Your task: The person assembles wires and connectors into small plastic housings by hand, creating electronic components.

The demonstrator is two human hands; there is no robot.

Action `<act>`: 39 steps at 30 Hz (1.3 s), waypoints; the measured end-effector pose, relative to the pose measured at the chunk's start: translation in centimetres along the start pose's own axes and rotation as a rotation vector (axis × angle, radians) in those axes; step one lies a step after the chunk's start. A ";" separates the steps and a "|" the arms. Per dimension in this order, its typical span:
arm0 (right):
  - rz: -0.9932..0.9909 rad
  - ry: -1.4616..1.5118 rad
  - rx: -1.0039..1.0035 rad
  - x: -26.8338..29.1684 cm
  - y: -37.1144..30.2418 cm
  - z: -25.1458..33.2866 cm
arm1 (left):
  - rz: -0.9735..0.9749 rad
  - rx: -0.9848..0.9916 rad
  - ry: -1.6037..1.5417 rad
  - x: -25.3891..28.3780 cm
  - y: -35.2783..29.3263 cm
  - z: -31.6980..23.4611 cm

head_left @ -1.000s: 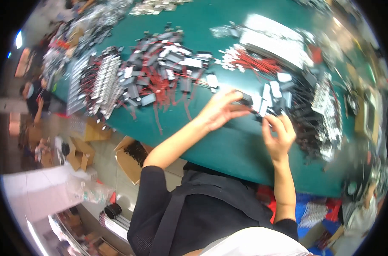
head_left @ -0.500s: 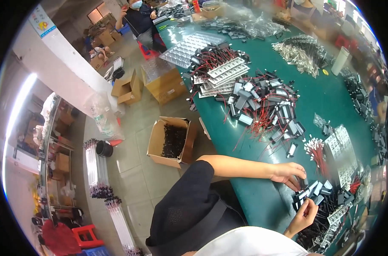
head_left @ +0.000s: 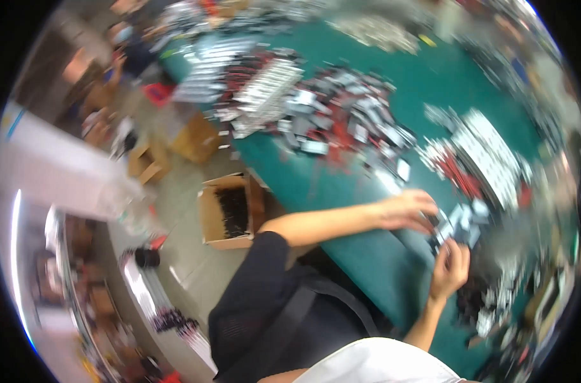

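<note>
My left hand (head_left: 406,211) reaches over the green table (head_left: 303,180) with its fingers apart, beside a heap of small grey and white rectangular parts (head_left: 464,222). I see nothing between its fingers, though motion blurs them. Just nearer, my right hand (head_left: 450,269) is closed in a pinch at the near edge of that heap. What its fingertips hold is too smeared to make out. Dark wires and silvery strips (head_left: 499,292) lie to the right of the right hand.
Beyond my hands, a large pile of grey parts with red wires (head_left: 344,115) spreads out. Stacked white panels (head_left: 268,89) stand left of it, another white panel stack (head_left: 488,156) on the right. An open cardboard box (head_left: 231,210) sits on the floor. A person (head_left: 134,51) sits at the far left.
The whole view has shifted and blurred as my head moves. My left hand has drawn back from the dark part at its fingertips; my right hand stays by the heap, still pinched.
</note>
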State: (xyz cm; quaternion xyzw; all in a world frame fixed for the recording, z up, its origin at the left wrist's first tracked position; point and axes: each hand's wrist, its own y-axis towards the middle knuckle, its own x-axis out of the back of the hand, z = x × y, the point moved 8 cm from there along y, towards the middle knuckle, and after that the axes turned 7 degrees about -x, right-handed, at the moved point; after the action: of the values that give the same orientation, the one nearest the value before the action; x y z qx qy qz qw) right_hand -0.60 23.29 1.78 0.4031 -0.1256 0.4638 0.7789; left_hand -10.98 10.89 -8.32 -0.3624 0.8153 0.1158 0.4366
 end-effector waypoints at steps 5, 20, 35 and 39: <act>-0.020 0.023 0.000 -1.0 1.2 0.8 | -0.065 0.044 0.153 -0.6 -1.5 -2.3; -0.068 -0.027 0.085 0.4 0.8 0.5 | -0.095 0.031 0.155 -0.5 -1.0 -1.6; -0.043 -0.056 0.073 0.1 0.9 0.7 | -0.083 -0.019 0.295 -0.1 -1.0 -2.1; 0.040 -0.052 0.057 -0.8 0.7 0.3 | -0.058 -0.071 0.438 -0.9 -1.1 -1.9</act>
State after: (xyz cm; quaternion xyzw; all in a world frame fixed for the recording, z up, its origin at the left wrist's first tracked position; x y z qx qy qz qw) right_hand -1.57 22.76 1.83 0.4345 -0.1405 0.4720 0.7541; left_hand -11.13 9.57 -6.33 -0.4172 0.8752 0.0502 0.2395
